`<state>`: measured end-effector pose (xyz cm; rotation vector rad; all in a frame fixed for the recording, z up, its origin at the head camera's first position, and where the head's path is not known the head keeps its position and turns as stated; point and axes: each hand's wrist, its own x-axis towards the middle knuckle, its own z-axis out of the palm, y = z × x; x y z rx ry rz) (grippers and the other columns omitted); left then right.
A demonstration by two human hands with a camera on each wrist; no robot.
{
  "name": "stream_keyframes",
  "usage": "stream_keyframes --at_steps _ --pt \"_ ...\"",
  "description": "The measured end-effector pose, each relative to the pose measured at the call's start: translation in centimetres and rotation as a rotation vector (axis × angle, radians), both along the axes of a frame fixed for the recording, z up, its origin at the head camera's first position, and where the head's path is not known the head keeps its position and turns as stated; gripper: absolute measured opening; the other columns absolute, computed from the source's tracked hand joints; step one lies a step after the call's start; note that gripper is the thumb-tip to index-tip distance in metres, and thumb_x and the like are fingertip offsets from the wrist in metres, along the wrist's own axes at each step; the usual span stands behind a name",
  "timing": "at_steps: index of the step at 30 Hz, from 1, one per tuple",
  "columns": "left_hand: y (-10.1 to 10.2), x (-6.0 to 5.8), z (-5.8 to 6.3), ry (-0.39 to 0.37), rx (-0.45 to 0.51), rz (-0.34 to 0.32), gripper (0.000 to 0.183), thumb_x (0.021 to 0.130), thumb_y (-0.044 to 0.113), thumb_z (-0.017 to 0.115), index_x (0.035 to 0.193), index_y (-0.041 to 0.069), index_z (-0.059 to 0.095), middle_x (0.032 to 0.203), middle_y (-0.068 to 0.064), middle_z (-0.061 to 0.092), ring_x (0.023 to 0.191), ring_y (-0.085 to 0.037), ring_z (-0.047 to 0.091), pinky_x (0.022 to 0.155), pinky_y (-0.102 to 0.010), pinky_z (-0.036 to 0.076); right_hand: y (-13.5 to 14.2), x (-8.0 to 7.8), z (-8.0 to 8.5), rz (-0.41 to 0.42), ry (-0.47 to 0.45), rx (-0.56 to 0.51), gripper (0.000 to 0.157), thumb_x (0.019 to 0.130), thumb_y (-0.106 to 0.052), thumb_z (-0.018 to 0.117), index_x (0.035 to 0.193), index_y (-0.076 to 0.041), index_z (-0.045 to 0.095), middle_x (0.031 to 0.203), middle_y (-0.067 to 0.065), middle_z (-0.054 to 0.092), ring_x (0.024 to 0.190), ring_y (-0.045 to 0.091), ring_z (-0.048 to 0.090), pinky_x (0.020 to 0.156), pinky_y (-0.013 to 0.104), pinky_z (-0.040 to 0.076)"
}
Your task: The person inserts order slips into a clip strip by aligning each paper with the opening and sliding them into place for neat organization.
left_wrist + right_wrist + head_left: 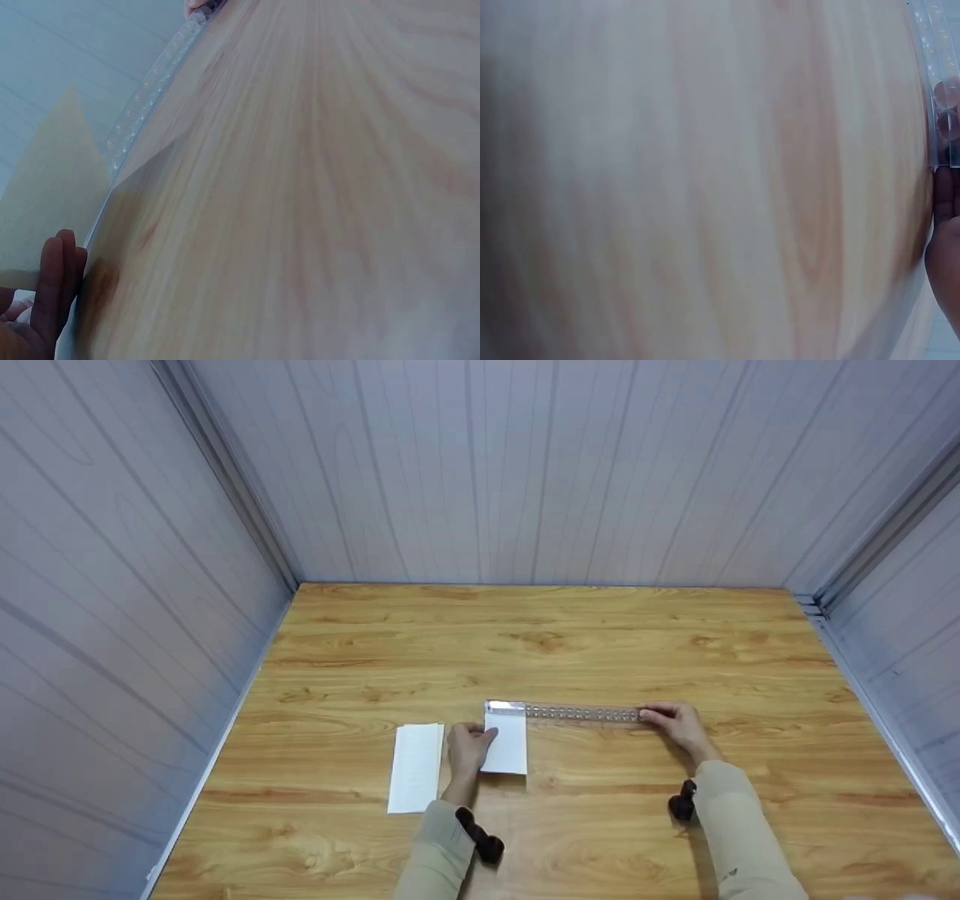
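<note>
Only the head view catches the stack of papers [415, 769], nine o'clock of the left hand [469, 746], which pinches the white paper [505, 750]. The clear ruler [581, 712] runs nine-to-three, overlapping that paper's twelve-o'clock edge, right hand [675, 726] gripping its three-o'clock end. One ruler, one stack, one held paper!

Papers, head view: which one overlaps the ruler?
The sheet in the left hand: its far end overlaps the ruler. The other papers, further left, lie apart from the ruler.
</note>
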<state>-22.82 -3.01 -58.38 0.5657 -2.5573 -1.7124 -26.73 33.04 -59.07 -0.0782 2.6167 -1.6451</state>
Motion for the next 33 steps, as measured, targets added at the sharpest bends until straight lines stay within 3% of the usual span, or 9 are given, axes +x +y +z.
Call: stream_keyframes --at_steps 15,26,33 --pt "0.36 -0.13 0.24 -0.028 -0.006 -0.014 0.019 0.075 0.015 0.069 0.084 -0.001 0.065 0.073 -0.009 0.064 0.064 -0.018 0.06 0.057 -0.029 0.048 -0.07 -0.05 -0.03 0.011 -0.03 -0.097 0.033 0.08 -0.015 0.065 0.102 0.01 0.061 0.097 0.018 0.063 0.079 0.003 0.058 0.069 0.019 0.047" --pt "0.51 -0.14 -0.05 -0.022 0.009 -0.02 0.018 0.075 0.015 0.07 0.081 0.0 0.064 0.072 -0.008 0.064 0.064 -0.017 0.06 0.057 -0.03 0.048 -0.05 -0.08 -0.04 0.014 -0.007 0.031 0.035 0.08 -0.024 0.064 0.102 0.003 0.064 0.099 0.017 0.063 0.092 0.019 0.058 0.076 0.021 0.044" --pt "0.68 -0.07 0.01 0.006 0.007 -0.022 0.017 0.074 0.015 0.07 0.082 0.0 0.064 0.073 -0.008 0.064 0.065 -0.017 0.06 0.058 -0.03 0.048 -0.09 -0.02 -0.04 0.017 -0.002 -0.008 0.033 0.08 -0.02 0.064 0.101 0.005 0.064 0.098 0.019 0.063 0.084 0.005 0.057 0.073 0.016 0.043"
